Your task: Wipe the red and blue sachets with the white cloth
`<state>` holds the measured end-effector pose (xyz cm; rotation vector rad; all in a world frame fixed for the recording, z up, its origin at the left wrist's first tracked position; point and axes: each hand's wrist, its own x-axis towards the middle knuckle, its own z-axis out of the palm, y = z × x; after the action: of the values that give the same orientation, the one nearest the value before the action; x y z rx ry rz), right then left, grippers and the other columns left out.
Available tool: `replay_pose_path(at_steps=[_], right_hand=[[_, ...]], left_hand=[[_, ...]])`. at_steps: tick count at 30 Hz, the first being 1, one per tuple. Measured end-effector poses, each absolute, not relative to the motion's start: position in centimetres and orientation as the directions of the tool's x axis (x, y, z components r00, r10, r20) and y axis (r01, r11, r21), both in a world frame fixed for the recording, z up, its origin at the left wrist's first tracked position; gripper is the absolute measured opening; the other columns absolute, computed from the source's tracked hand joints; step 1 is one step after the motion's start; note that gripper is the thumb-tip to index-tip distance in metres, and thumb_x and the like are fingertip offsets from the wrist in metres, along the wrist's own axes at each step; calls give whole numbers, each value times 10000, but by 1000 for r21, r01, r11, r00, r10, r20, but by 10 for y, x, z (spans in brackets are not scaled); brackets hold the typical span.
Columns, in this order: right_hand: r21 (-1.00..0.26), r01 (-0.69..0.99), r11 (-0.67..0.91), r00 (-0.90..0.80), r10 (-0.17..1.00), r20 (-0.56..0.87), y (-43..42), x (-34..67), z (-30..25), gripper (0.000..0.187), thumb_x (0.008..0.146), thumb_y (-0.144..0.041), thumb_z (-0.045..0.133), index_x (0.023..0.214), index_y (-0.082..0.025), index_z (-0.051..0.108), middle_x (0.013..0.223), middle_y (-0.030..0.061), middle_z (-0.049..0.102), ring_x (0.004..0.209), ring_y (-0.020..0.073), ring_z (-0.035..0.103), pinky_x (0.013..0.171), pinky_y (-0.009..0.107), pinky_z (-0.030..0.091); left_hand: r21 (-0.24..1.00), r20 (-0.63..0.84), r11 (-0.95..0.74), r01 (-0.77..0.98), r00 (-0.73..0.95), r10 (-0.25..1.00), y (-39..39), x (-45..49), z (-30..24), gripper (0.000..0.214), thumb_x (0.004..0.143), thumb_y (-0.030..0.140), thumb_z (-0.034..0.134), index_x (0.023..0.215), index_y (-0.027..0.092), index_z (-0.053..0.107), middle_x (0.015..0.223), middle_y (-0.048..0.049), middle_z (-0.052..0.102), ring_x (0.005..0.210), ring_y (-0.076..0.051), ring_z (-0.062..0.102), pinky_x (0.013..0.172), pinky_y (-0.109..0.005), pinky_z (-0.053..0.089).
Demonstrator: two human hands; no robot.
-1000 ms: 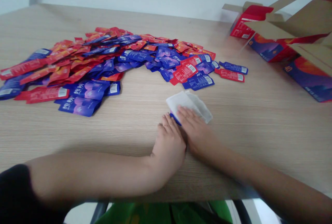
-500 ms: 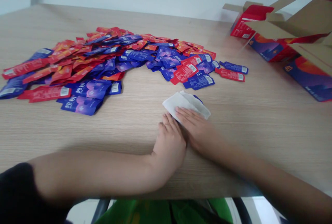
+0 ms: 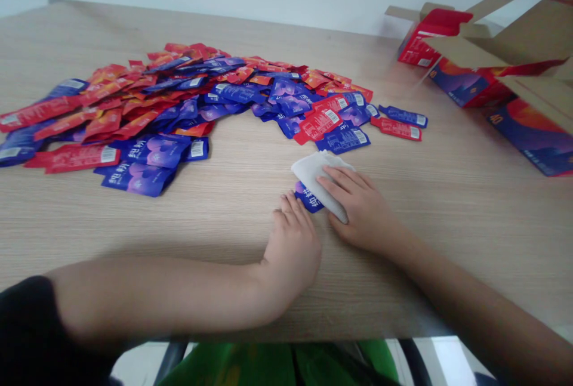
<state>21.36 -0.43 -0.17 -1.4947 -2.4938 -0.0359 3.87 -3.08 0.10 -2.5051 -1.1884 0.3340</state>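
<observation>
A blue pouch (image 3: 308, 200) with white lettering lies flat on the table in front of me, mostly covered. My left hand (image 3: 294, 243) pins its near left edge, fingers pressed together and pointing forward. Folded white cloth (image 3: 319, 172) lies across the rest of the pouch. My right hand (image 3: 363, 210) grips this cloth from the right, its fingers bent over the top and the thumb at the near edge. The pouch's far end is hidden under the cloth and fingers.
A wide heap of red and blue pouches (image 3: 174, 96) spreads over the left and middle of the table (image 3: 224, 213). One blue pouch (image 3: 403, 116) and one red pouch (image 3: 396, 128) lie apart at its right. Open cartons (image 3: 474, 82) stand at the right.
My right hand has slid right with the cloth, away from my left fingers, baring the near left part of the blue pouch. My left hand has stayed in place.
</observation>
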Motion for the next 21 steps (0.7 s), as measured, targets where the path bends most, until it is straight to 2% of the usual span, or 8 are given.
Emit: replay_pose_path(at_steps=[3,6,8,11,14,16,18,21], right_hand=[[-124,864,488,-449,858,248,-3,213,0,547,807,-261,567,1339,-132,553,1398,165,528,1288,324,463,1071,508,386],[-180,856,484,-418,854,309,-1,214,-2,471,884,-269,508,1335,-138,546,1304,151,606,1211,294,531,1059,491,417],[-246,859,449,-345,863,369,0,217,-1,448,932,-266,453,1364,-156,505,1284,133,625,1187,268,558,1036,469,449],[-329,884,333,-145,862,485,-1,224,8,428,977,-269,387,1391,-190,456,1306,117,613,1193,252,570,1009,458,474],[-312,905,290,-72,825,561,-5,225,17,430,985,-257,367,1406,-206,441,1354,122,574,1253,251,527,1055,466,433],[-245,900,361,-194,834,516,-8,219,16,433,978,-269,391,1401,-210,459,1407,125,527,1300,258,480,1079,472,407],[-177,871,459,-372,850,374,-11,213,12,447,960,-352,455,1380,-205,499,1444,139,488,1338,296,435,1072,505,402],[-210,835,508,-469,858,210,-10,209,7,516,900,-504,540,1306,-186,571,1445,167,476,1342,336,417,1066,536,387]], left_hand=[[-404,-52,-578,709,613,788,-32,39,1,531,868,179,431,1305,-112,514,1313,-367,498,1201,-409,574,864,-452,532],[-381,-43,-578,722,610,791,-32,39,1,509,866,154,421,1302,-88,531,1320,-349,503,1203,-393,578,875,-464,528],[-357,-42,-583,730,610,791,-32,39,1,506,868,140,419,1301,-97,526,1320,-354,497,1210,-394,573,887,-466,525],[-344,-51,-592,729,615,787,-31,39,1,529,870,152,438,1308,-140,491,1315,-385,479,1213,-415,561,895,-462,523],[-369,-72,-597,713,618,783,-31,39,2,550,875,178,450,1312,-153,476,1310,-395,477,1206,-426,561,891,-455,527],[-384,-75,-596,706,619,782,-31,40,2,548,881,189,445,1315,-143,480,1311,-387,482,1201,-423,565,888,-455,528],[-393,-65,-588,707,616,785,-32,40,2,544,886,197,439,1315,-135,487,1315,-381,483,1205,-422,564,891,-458,526],[-394,-56,-575,717,606,793,-32,40,0,548,891,208,438,1318,-133,485,1318,-378,483,1212,-421,557,895,-457,523]])
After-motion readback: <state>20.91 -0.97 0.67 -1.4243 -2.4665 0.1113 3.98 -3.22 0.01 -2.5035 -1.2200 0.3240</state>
